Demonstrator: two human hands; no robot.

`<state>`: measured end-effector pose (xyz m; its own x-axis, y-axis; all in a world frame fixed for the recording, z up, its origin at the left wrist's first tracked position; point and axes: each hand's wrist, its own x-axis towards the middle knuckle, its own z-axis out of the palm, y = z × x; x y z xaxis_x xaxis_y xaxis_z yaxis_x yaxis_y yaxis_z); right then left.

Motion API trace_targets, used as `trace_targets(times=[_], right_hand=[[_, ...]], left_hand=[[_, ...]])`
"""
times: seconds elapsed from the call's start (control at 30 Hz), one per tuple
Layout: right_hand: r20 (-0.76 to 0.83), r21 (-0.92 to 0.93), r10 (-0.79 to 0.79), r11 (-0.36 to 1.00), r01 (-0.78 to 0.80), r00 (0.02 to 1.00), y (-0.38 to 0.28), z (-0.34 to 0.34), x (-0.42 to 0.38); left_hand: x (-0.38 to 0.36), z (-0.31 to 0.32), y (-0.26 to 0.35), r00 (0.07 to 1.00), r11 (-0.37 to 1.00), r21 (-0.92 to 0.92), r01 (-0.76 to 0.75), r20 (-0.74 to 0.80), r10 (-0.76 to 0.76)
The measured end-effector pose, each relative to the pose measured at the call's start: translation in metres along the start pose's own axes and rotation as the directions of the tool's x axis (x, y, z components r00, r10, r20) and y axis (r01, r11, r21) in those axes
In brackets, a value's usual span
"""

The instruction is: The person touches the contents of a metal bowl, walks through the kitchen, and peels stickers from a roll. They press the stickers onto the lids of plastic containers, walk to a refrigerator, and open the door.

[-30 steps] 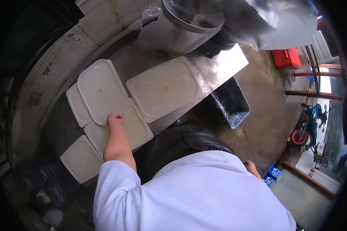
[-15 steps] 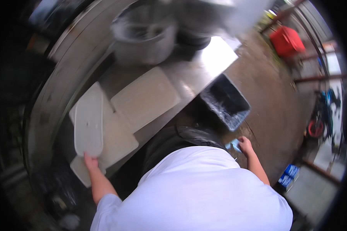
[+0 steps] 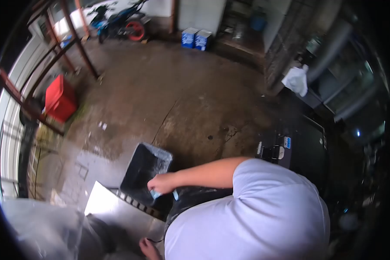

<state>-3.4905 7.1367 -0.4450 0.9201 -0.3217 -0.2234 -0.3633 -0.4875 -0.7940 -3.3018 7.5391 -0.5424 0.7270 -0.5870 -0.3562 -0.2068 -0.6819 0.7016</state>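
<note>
My right hand (image 3: 161, 183) is closed on a light blue cloth (image 3: 157, 194), with parts of it hanging out below the fingers. It is over the near side of a black tub (image 3: 138, 171) that has clear plastic along one rim. My left hand (image 3: 148, 248) is low in view beside the edge of the metal table (image 3: 136, 223). Its fingers are blurred and partly out of sight, and no lid shows in it. A dark cord or strap runs near its fingertips.
A large plastic-covered container (image 3: 43, 225) stands at lower left. Farther off are a red bin (image 3: 60, 99), a motorcycle (image 3: 123, 26) and blue-and-white boxes (image 3: 196, 39) on the wet floor (image 3: 195, 91). A black appliance (image 3: 305, 147) is at right.
The view has swung toward the yard, and the pale lids on the table have left it. My right hand has moved to the black tub with the blue cloth; my left hand no longer shows a lid.
</note>
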Motion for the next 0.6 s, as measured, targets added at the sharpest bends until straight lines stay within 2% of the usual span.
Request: trace_targets(times=[0.03,0.07,0.1,0.13,0.17,0.2,0.23,0.3,0.33,0.4,0.43,0.47,0.5,0.53,0.57,0.6], right_hand=[[-0.117,0.068,-0.047,0.996,0.056,0.992,-0.010,0.000,0.001],[-0.145,0.087,-0.080,0.992,0.093,0.986,-0.032,-0.007,-0.011],[-0.153,0.112,-0.115,0.985,0.132,0.982,-0.046,-0.019,-0.015],[-0.183,0.104,-0.102,0.987,0.123,0.978,-0.062,-0.039,-0.026],[-0.106,0.115,-0.128,0.983,0.140,0.986,-0.076,-0.060,-0.039],[-0.028,0.125,-0.151,0.980,0.153,0.988,-0.080,-0.076,-0.047],[-0.080,0.059,-0.214,0.974,0.219,0.974,-0.048,-0.089,-0.044],[-0.181,0.088,-0.185,0.975,0.203,0.966,-0.026,-0.122,-0.055],[-0.245,0.141,-0.123,0.977,0.161,0.962,-0.010,-0.133,-0.055],[-0.290,0.152,-0.033,0.985,0.080,0.956,0.007,-0.159,-0.065],[-0.312,0.162,0.010,0.986,0.043,0.950,0.015,-0.169,-0.069],[-0.362,0.200,0.055,0.980,0.020,0.931,0.025,-0.173,-0.072],[-0.460,0.093,0.052,0.996,-0.011,0.887,0.034,-0.175,-0.074],[-0.543,-0.031,0.037,0.997,-0.064,0.839,0.044,-0.182,-0.083],[-0.663,-0.135,-0.002,0.984,-0.117,0.748,0.052,-0.185,-0.096],[-0.714,-0.107,0.034,0.982,-0.156,0.699,0.063,-0.188,-0.109]], left_hand=[[0.027,-0.008,0.057,0.978,0.978,0.031,-0.208,-0.026,0.208],[0.049,-0.018,0.098,0.932,0.930,-0.088,-0.356,0.046,0.360],[0.076,-0.013,0.141,0.916,0.926,-0.206,-0.317,0.187,0.355],[0.074,-0.015,0.210,0.830,0.869,-0.168,-0.466,0.259,0.495],[0.082,-0.008,0.253,0.698,0.753,-0.139,-0.644,0.296,0.652],[0.084,0.000,0.298,0.567,0.639,-0.155,-0.753,0.339,0.751],[0.089,0.016,0.365,0.462,0.609,-0.154,-0.778,0.516,0.721],[0.094,0.047,0.414,0.495,0.756,-0.176,-0.631,0.659,0.567],[0.103,0.061,0.423,0.469,0.748,-0.163,-0.643,0.688,0.553],[0.120,0.098,0.436,0.509,0.645,-0.023,-0.764,0.594,0.624],[0.123,0.107,0.446,0.467,0.623,-0.019,-0.782,0.643,0.607],[0.125,0.114,0.454,0.510,0.673,-0.029,-0.739,0.628,0.588],[0.128,0.123,0.460,0.552,0.722,-0.046,-0.691,0.612,0.567],[0.142,0.136,0.451,0.497,0.676,-0.169,-0.717,0.555,0.667],[0.158,0.146,0.442,0.546,0.713,-0.155,-0.684,0.540,0.641],[0.171,0.151,0.439,0.565,0.747,-0.127,-0.653,0.574,0.592]])
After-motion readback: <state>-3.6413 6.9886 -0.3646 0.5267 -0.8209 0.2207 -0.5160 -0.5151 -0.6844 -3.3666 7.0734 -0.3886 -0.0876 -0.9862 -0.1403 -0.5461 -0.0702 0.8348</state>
